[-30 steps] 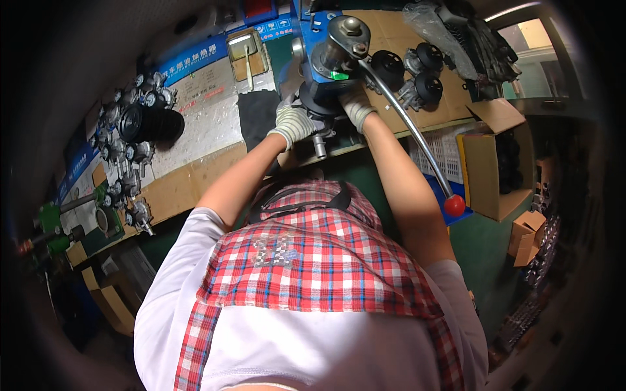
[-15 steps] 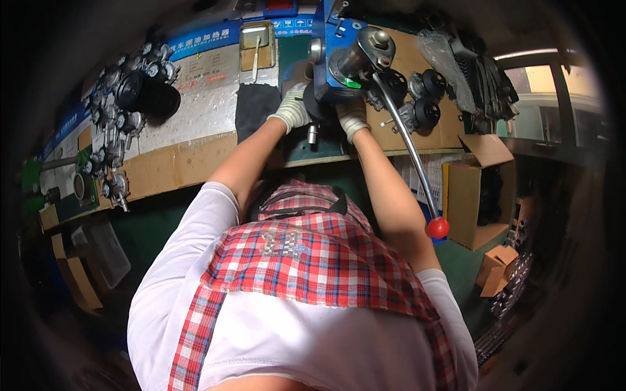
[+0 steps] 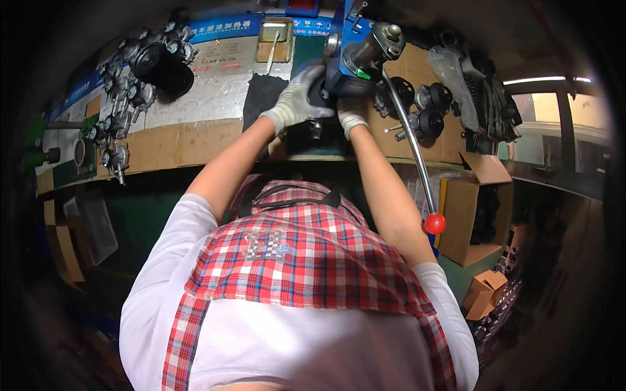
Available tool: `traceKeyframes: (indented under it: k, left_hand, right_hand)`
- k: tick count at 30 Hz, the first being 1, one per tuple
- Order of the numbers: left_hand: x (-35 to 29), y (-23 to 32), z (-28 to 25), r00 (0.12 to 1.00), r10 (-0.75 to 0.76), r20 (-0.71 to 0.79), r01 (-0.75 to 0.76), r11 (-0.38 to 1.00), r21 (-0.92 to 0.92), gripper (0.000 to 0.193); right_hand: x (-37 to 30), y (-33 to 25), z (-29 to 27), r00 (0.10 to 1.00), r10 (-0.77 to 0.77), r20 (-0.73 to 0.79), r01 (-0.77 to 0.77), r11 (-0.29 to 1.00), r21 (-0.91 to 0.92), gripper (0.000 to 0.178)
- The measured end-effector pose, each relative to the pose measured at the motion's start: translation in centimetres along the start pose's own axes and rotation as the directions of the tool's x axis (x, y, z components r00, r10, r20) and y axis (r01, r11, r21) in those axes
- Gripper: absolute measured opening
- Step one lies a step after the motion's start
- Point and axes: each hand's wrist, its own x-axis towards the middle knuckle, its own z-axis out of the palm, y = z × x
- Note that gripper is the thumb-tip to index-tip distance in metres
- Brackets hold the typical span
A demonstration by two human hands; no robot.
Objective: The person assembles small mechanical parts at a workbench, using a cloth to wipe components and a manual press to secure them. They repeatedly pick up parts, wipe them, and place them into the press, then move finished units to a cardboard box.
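A blue hand-lever press (image 3: 355, 58) stands at the bench's front edge, its long steel lever ending in a red ball (image 3: 435, 223). My left hand (image 3: 291, 107), in a striped light glove, curves its thumb and fingers round a black round part (image 3: 319, 92) beneath the press head. A short metal stub (image 3: 316, 129) shows just below that part. On the other side of the press, my right hand (image 3: 353, 116) is gloved too and reaches under the head. Its fingers are hidden behind the press.
Left on the bench lie metal housings (image 3: 140, 94) and a black ribbed cylinder (image 3: 163, 70). A black cloth (image 3: 262, 98) and a tray with a brush (image 3: 274, 40) are nearer. Black-and-metal assemblies (image 3: 432, 111) sit right of the lever. An open carton (image 3: 456, 215) stands below.
My left hand has lifted and its fingers have spread wider round the black part. My right hand stays under the press head. The whole view has shifted slightly.
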Motion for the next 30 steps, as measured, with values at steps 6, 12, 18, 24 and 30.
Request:
traceKeyframes:
  k: [6, 12, 18, 24, 30]
  left_hand:
    - [0.7, 1.1, -1.6, 0.984, -0.159, 0.077, 0.139, 0.965, 0.222, 0.099]
    - [1.1, -0.4, -0.2, 0.999, -0.043, 0.019, 0.036, 0.962, 0.272, 0.09]
    - [1.0, -0.4, -0.5, 0.998, -0.057, 0.029, 0.049, 0.975, 0.216, 0.088]
    - [1.5, -0.1, 0.1, 1.0, -0.008, 0.009, 0.006, 0.978, 0.21, 0.082]
    - [1.1, 0.2, -0.9, 0.994, -0.095, 0.061, 0.081, 0.978, 0.193, 0.088]
  right_hand:
    - [2.1, 0.6, -23.9, 0.808, 0.191, 0.557, -0.588, 0.215, 0.78, 0.041]
    - [-3.1, 8.9, -49.9, 0.598, -0.273, 0.754, -0.778, 0.026, 0.627, 0.063]
    - [-9.8, 6.4, -41.5, 0.699, 0.013, 0.715, -0.412, 0.825, 0.387, 0.048]
    - [-13.6, 2.6, -28.9, 0.791, 0.286, 0.54, -0.537, 0.749, 0.389, 0.032]
    - [-11.9, 1.8, -32.6, 0.535, 0.243, 0.809, -0.822, 0.373, 0.431, 0.031]
